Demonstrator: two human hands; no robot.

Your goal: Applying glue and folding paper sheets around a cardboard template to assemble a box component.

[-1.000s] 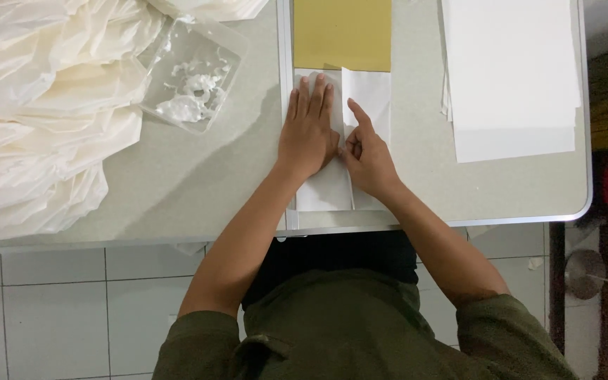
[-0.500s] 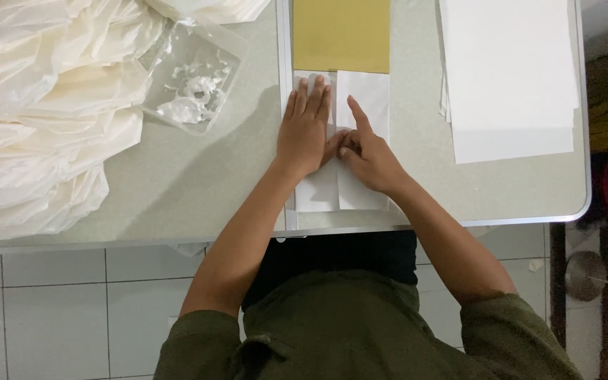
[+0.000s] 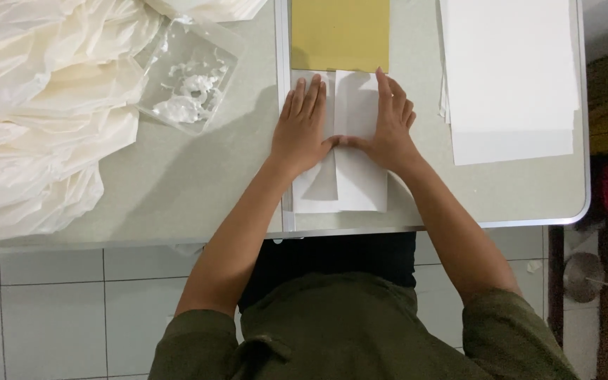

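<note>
I see the left hand [image 3: 304,130] flat, fingers spread and extended, palm pressing the left portion of a folded white paper sheet [image 3: 360,179]. The right hand [image 3: 388,123] lies flat on the right portion of the same sheet, fingers together, thumb extended toward the left hand; the two thumbs nearly touch at the sheet's centre. Neither hand grips anything. The sheet lies at the near edge of the grey table [image 3: 198,183], just below a yellow-brown board [image 3: 339,32]. A stack of white paper [image 3: 511,70] occupies the right edge. A clear plastic bag [image 3: 188,81] and a pile of white translucent sheets [image 3: 33,112] fill the left side.
</note>
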